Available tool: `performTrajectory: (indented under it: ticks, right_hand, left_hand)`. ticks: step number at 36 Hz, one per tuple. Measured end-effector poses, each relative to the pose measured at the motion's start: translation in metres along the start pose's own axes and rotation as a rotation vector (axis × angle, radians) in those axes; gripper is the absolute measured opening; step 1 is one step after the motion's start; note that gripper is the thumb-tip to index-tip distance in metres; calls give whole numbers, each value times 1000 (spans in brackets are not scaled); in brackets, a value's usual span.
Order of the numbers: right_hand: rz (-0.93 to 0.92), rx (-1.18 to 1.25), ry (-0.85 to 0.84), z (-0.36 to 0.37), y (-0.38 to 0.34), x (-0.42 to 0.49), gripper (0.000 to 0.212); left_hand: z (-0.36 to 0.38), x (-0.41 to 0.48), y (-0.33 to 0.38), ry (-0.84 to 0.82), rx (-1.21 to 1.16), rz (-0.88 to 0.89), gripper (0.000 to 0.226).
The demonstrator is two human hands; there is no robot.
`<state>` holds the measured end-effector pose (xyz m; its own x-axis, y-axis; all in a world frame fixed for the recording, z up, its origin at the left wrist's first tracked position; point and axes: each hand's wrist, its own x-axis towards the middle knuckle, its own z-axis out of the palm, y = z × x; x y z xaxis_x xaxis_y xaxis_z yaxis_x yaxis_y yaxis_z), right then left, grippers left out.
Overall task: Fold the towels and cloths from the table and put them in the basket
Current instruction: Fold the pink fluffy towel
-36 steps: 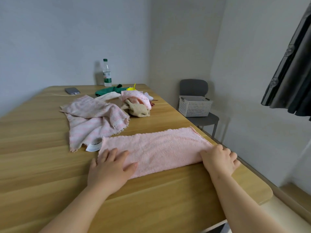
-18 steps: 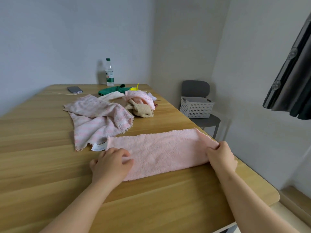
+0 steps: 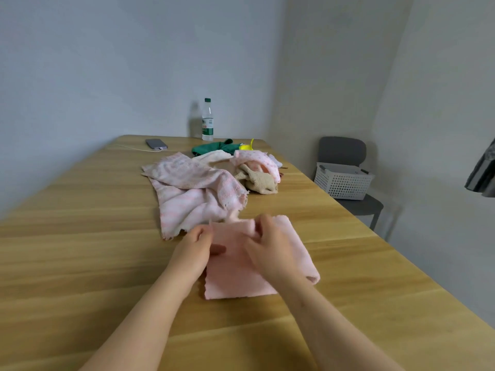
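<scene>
Head view: folded pink towel (image 3: 235, 279) lies on the counter (image 3: 80, 263), toward its near edge. Left hand (image 3: 197, 249) grip pinches the towel's left edge; right hand (image 3: 270, 253) grip clamps its far fold.

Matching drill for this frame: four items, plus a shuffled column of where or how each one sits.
Items:
1 pink towel
2 basket
3 water bottle
4 phone

Places/states:
A on the grey chair
B lying flat, cable plugged in
C standing upright at the far end of the table
D gripped by left hand and right hand

Pairs: 1-D, 2-A, 3-C, 4-B
</scene>
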<state>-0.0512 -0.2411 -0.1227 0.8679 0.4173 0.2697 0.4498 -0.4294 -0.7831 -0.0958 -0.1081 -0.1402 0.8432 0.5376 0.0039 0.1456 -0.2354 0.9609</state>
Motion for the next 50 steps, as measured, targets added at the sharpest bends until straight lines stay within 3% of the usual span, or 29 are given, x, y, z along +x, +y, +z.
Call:
performTrajectory:
  ticks: [5,13,17,21,25,29,31,33,35,38,42,46,50]
  right_hand:
    - [-69,-141,-151,19,17,-13,30]
    - [-116,-162,-103,17,24,-19,31]
    - [-241,-194,-55,16,21,-21,9]
    - [-392,-396,60,14,31,-24,34]
    - [-451,-546,115,0,51,-24,36]
    - [-418,-529,127,-20,66,-26,36]
    - [-371,-528,73,-26,68,-29,48]
    - [-234,-439,-15,-32,67,-31,67]
    - [-78,-304,9,-37,64,-31,73]
    - [145,-352,113,-40,61,-29,56]
    - [285,-595,56,-39,63,-31,48]
    - [335,-488,96,-45,66,-27,24]
    - [375,-443,124,-66,79,-25,15]
  left_hand:
    - [0,1,-2,5,57,45,33]
    - [5,-2,-4,-6,82,96,19]
    - [4,-2,0,73,-53,145,19]
    - [-1,-4,-4,78,217,153,24]
    - [-5,-3,-3,58,351,106,8]
    - [-3,-5,-4,70,543,132,12]
    - [-2,-5,-6,32,578,120,15]
    - [-1,-4,-7,13,603,118,13]
    - [-1,-4,-6,16,657,129,17]
    - [2,-9,-2,-96,744,158,37]
    - [11,-14,-2,-395,1018,103,56]
    - [14,-15,-4,-405,1031,92,62]
    - [33,-24,-5,-375,1012,227,57]
